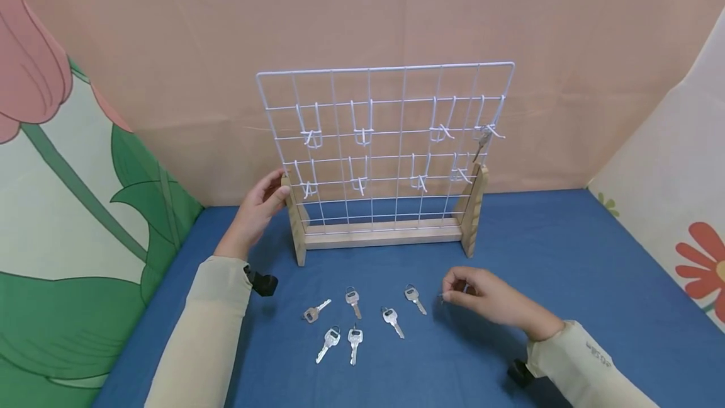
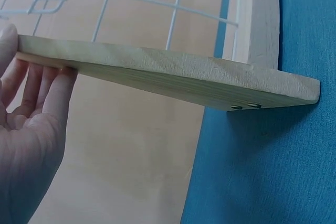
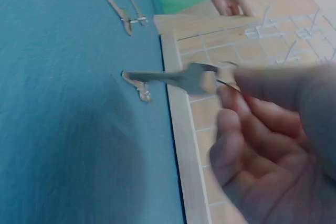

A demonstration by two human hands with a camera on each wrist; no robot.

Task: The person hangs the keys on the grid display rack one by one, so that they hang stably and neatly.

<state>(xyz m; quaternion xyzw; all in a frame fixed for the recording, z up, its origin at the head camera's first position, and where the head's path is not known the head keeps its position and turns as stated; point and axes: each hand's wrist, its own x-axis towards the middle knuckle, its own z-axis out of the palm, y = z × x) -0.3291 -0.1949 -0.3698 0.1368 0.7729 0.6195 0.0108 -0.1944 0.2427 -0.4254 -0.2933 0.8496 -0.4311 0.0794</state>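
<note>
My left hand [image 1: 255,213] holds the left wooden side piece [image 1: 294,225] of a white wire rack. In the left wrist view the thumb lies on one face of that side piece [image 2: 173,72] and the fingers on the other. Over the blue cloth, right of the loose keys, my right hand [image 1: 491,296] pinches the ring of a key; the right wrist view shows this key [image 3: 194,80] sticking out from the fingertips, slightly blurred. Several hooks, such as one hook [image 1: 362,134], hang on the rack in two rows. From the upper right hook dangles another key [image 1: 481,142].
Several silver keys with rings lie on the blue cloth in front of the rack, among them one key [image 1: 412,294] nearest the right hand and one key [image 1: 355,339] closer to me. A beige backdrop [image 1: 198,80] stands behind; flower-printed panels flank both sides.
</note>
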